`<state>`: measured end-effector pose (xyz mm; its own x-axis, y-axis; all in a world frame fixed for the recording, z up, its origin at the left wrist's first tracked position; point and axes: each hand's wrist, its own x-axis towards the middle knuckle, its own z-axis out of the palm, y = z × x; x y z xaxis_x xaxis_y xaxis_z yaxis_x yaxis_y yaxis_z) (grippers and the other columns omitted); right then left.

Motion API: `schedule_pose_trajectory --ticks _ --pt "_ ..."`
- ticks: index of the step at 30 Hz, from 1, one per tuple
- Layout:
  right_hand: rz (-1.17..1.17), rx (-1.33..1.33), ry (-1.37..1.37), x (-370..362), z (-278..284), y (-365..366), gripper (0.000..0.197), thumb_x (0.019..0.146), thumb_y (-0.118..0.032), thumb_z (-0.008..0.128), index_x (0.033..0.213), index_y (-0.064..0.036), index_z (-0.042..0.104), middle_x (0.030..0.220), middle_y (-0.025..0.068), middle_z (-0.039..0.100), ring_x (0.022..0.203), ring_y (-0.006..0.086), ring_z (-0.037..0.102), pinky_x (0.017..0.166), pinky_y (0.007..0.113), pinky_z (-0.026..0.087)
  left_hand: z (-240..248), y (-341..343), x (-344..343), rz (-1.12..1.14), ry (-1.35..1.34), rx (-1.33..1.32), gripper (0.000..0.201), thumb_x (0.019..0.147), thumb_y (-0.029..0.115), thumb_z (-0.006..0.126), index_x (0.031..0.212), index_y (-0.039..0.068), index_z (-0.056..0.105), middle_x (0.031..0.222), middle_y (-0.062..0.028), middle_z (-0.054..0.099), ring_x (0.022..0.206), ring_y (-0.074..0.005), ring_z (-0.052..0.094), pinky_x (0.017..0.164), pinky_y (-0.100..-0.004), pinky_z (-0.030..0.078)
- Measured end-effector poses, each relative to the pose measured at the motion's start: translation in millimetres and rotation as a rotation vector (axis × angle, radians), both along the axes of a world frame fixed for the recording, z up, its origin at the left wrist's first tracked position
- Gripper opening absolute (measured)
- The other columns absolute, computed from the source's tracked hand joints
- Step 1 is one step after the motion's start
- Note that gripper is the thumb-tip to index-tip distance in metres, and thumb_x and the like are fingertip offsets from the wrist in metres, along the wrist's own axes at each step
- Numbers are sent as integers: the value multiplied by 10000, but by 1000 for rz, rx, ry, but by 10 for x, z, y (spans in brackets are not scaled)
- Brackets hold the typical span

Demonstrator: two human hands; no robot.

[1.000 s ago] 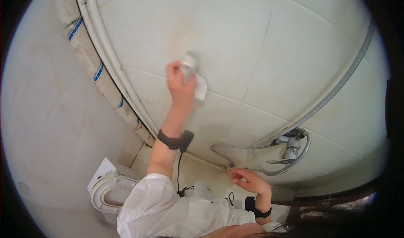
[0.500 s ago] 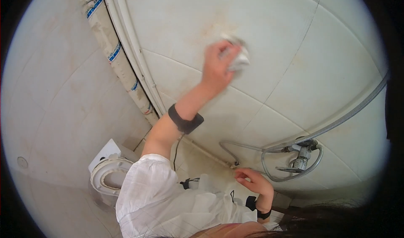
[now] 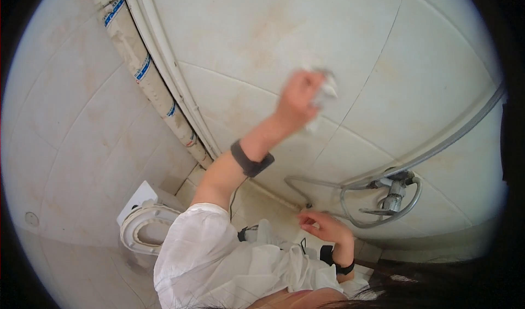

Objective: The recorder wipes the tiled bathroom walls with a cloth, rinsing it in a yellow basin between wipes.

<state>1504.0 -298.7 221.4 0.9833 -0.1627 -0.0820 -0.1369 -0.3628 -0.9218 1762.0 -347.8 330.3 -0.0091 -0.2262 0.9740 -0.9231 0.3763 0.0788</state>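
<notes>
With my left hand, its arm stretched up, I press a crumpled white cloth against the tiled wall. Motion blurs the hand and cloth; the fingers are closed round the cloth. Brownish stains mark the tiles above and to the left of it. My right hand hangs low in front of my body, its fingers loosely bent and apart from the thumb, with nothing in it. It is nearest to the thin hose at the wall's foot. Dark bands circle both my forearms.
A metal shower mixer tap with a looped grey hose is fixed on the wall at right. White pipes and a wrapped, stained pipe run down the corner at left. A toilet seat stands at lower left.
My left hand has moved the cloth down and to the right across the tiles. The right hand has shifted slightly left. The whole view has tilted a little.
</notes>
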Motion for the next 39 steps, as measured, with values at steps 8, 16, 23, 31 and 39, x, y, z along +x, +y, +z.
schedule_pose_trajectory --ticks 8,16,23,31,39 --pt "-25 -46 -6 -62 60 7 289 784 -99 550 1055 -26 479 855 78 561 749 161 554 672 273 442 289 86 344 87 225 -101 346 521 -44 565 862 12 542 807 -121 506 726 -275 517 641 -326 433" --pt "-23 -44 51 -131 36 0 291 789 -107 544 1055 -12 475 878 89 557 759 165 554 671 279 443 -266 106 -150 -94 135 155 361 521 -67 521 871 15 551 801 -130 491 751 -295 511 664 -322 427" --pt "-14 -120 29 -129 58 38 313 789 -126 546 1067 -6 466 862 105 561 758 177 564 668 282 445 411 133 300 42 187 -45 382 520 -74 493 886 9 566 812 -141 502 738 -282 520 661 -321 429" --pt "-108 -173 93 -222 54 24 301 786 -141 540 1062 -38 478 861 102 561 753 196 564 657 295 442 -253 161 -65 -33 81 124 363 510 -67 497 859 12 557 798 -134 496 740 -282 509 650 -336 427" --pt "-184 -270 108 -247 10 32 306 774 -164 549 1045 -36 483 825 110 557 744 221 547 641 311 432 639 28 289 63 243 -79 289 552 -49 530 834 6 563 802 -103 499 736 -252 509 637 -303 421"
